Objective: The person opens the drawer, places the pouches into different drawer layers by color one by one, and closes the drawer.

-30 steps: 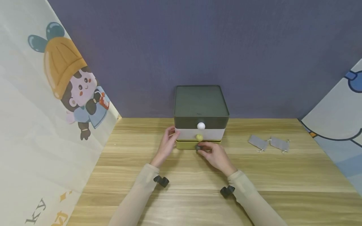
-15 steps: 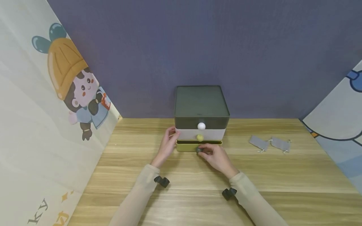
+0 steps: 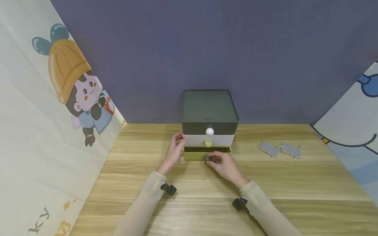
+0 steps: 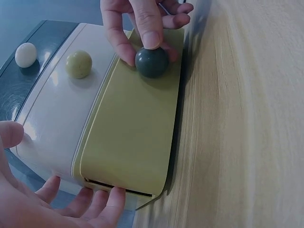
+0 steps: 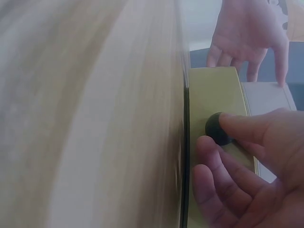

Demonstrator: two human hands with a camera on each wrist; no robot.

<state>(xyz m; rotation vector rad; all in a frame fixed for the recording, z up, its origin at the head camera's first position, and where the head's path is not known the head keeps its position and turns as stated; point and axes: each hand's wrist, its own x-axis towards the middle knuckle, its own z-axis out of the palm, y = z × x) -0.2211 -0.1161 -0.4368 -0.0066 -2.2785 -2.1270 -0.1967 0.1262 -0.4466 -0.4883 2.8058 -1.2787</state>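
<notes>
Your right hand (image 3: 225, 165) pinches the dark knob (image 4: 151, 61) of the yellow bottom drawer (image 3: 195, 153), which stands slightly out from the small drawer box (image 3: 209, 108) at the back of the wooden table (image 3: 295, 183). Your left hand (image 3: 174, 151) rests with straight fingers against the box's left side. Two grey pouches (image 3: 280, 149) lie well apart to the right.

Surface: wooden table (image 3: 295, 183), light plank grain, running up to a purple back wall.
Centre rear: small three-drawer box (image 3: 209, 111) stands on the table; dark top tier, pale middle tier, yellow-green bottom drawer (image 3: 195, 154) drawn slightly forward.
Right of box: two grey drawstring pouches (image 3: 280, 150) lie flat, side by side, well apart from the box.
</notes>
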